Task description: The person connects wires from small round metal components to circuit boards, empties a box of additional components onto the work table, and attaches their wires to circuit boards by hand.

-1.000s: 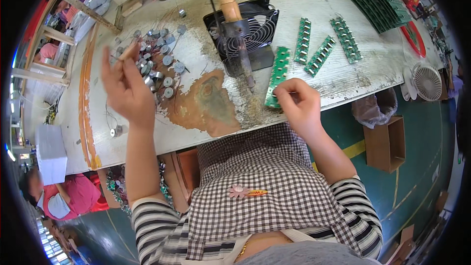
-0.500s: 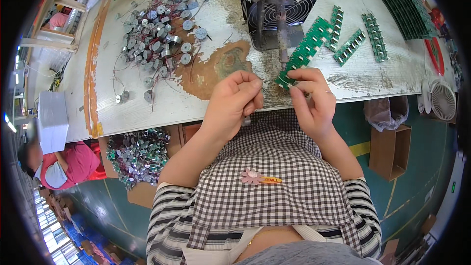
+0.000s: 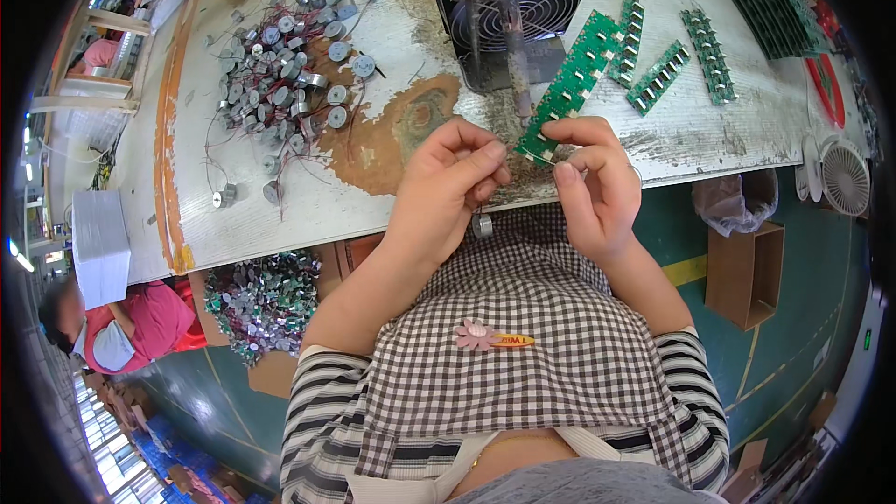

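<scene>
Left hand brought in from the motor pile to meet the right hand at the table edge

A green board strip is pinched at its near end between right thumb and forefinger; its long axis runs up and to the right, away over the table. A small motor is seen just under the closed left fingers, its wires seemingly held, though the grip is partly hidden

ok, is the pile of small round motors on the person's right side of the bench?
No, the pile of small round motors lies on the bench left of the black fan, up and left of the left hand.
</scene>
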Available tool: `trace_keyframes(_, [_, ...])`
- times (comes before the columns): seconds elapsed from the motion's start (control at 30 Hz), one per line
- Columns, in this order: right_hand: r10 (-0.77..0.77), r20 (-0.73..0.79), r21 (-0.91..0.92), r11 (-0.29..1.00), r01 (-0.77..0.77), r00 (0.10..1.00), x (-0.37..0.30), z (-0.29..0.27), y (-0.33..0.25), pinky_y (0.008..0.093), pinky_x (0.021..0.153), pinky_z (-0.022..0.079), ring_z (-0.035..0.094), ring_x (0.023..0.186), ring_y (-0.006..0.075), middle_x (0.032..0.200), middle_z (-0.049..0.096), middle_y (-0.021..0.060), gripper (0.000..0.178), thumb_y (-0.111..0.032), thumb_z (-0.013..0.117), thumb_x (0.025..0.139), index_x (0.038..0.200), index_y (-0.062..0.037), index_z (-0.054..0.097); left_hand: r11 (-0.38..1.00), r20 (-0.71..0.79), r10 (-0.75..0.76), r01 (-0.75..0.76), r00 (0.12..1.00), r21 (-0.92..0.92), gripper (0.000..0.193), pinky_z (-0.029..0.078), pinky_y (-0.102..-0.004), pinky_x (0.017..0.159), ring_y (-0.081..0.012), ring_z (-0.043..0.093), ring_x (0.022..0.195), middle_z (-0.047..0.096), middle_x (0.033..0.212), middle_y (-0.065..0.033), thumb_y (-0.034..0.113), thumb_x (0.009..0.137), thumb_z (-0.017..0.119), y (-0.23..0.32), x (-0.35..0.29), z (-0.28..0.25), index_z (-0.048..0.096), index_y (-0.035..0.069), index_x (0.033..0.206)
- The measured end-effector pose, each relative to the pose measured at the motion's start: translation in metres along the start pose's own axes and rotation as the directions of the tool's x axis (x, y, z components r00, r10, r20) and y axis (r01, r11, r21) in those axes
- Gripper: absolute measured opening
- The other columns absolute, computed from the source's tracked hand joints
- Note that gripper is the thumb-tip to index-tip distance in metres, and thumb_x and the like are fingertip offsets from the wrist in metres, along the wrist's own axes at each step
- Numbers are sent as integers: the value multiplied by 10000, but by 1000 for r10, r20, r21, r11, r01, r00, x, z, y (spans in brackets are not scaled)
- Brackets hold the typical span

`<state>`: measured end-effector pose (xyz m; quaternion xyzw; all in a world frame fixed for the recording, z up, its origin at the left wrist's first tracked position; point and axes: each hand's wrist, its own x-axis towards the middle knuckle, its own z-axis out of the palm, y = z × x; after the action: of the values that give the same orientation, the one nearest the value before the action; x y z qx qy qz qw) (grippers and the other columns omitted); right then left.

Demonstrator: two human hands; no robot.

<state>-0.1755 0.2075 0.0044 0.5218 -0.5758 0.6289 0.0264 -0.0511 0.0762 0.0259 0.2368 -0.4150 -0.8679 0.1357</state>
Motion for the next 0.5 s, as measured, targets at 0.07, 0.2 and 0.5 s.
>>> trace_keyframes(0.07, [-22, -12, -8, 1000, 22, 1000, 1, 0, 0, 340, 697, 467, 591, 802, 287, 976, 620, 236, 96, 57, 583, 775, 785, 21, 494, 1000, 11, -9, 10, 1000, -13, 100, 366, -177, 535, -63, 469, 595, 589, 755, -41, 101, 886, 607, 1, 1, 1, 547, 31, 926])
trace_keyframes(0.2, [-28, -24, 0, 1000, 28, 999, 4, 0, 1, 348, 700, 474, 598, 807, 297, 972, 622, 235, 99, 58, 586, 772, 779, 21, 494, 998, -54, 43, -41, 998, 39, 99, 366, -196, 549, -77, 464, 608, 554, 767, -21, 82, 881, 609, -1, 2, 8, 553, 20, 933])
trace_keyframes(0.5, [-89, -4, -71, 994, 89, 996, 8, -1, 2, 358, 714, 478, 599, 824, 301, 974, 622, 218, 145, 73, 634, 736, 799, 16, 515, 975, -118, 139, -115, 983, 188, 84, 375, -200, 543, -81, 480, 607, 530, 735, -15, 58, 879, 599, 1, 4, 22, 542, 2, 904])
